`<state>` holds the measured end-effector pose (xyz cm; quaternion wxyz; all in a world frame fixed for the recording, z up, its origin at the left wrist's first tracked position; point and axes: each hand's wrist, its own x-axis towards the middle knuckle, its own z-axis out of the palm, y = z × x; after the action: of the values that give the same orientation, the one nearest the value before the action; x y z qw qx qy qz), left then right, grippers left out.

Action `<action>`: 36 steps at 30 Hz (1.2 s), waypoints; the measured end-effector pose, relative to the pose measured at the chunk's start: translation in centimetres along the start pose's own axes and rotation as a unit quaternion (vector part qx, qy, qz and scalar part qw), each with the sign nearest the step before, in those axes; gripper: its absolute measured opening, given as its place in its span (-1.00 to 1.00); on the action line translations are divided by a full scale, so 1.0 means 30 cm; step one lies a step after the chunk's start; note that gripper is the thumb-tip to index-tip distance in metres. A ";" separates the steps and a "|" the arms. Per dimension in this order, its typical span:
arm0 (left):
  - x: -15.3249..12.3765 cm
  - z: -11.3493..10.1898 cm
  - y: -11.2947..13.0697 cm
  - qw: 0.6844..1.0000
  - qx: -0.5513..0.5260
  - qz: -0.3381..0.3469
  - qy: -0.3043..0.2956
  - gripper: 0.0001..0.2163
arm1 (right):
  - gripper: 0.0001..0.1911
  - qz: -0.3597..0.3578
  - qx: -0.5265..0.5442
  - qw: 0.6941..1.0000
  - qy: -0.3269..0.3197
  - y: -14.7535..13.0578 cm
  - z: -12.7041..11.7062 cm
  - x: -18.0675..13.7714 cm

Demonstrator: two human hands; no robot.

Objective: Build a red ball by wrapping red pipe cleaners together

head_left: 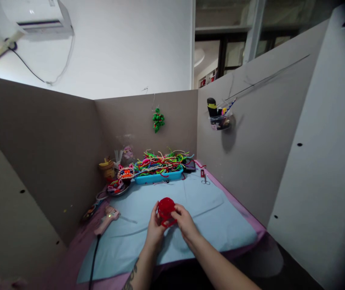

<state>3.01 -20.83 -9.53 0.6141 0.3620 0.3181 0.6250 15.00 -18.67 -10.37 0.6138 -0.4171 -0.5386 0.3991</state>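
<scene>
Both of my hands hold a small round red piece, fuzzy like yarn or pipe cleaner (166,206), just above the pale blue cloth (208,225). My left hand (154,222) grips its left side, with the fingers curled behind it. On the right side, my right hand (183,218) pinches its lower edge between thumb and fingers. The underside of the red piece is partly hidden by my fingers. Left of my hands lies a pink glue gun (108,220) with a small lit light.
A blue tray (159,177) heaped with coloured fuzzy stems stands at the back. Scissors (205,182) lie at the back right. A metal bowl (118,191) holds fuzzy pieces at left. Grey partitions (239,161) enclose the table; a bin of tools (220,121) hangs on the right one.
</scene>
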 end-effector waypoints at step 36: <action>0.042 -0.061 0.004 0.978 -0.189 -0.089 -0.011 -0.65 | -0.86 -0.066 -0.111 0.991 -0.023 -0.031 0.017 -0.035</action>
<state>1.42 -19.50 -10.32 0.7284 0.2165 0.2182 0.6124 14.43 -19.93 -9.81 0.5761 -0.4368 -0.6199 0.3050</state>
